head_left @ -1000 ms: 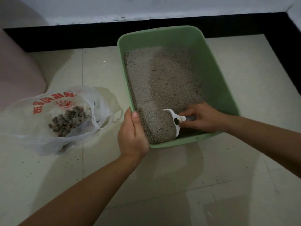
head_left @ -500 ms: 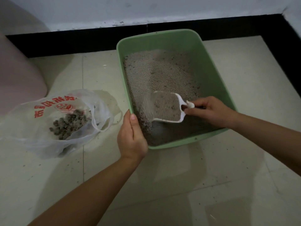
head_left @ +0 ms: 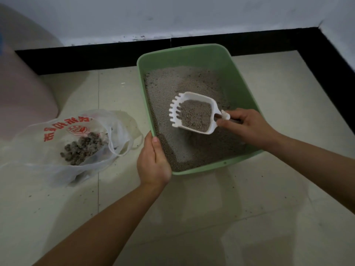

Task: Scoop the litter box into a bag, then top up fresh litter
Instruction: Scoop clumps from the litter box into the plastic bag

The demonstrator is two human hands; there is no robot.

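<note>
Scoop point(head_left: 197, 95), loaded with litter point(head_left: 194, 116), is held above the middle of the box point(head_left: 192, 58), clear of both sides; my right hand point(head_left: 247, 127) pinches its handle. My left hand point(head_left: 153, 162) clasps the near-left rim. Bag point(head_left: 57, 150) lies left on open floor point(head_left: 123, 93), apart from the box.

This is a home, down in a corner of a room: pale glazed floor tiles point(head_left: 269, 208) speckled with grit, a black skirting band point(head_left: 96, 58) under a white painted wall point(head_left: 192, 16), a green litter box point(head_left: 242, 78) on them, and a printed plastic shopping bag point(head_left: 48, 169) beside it.
</note>
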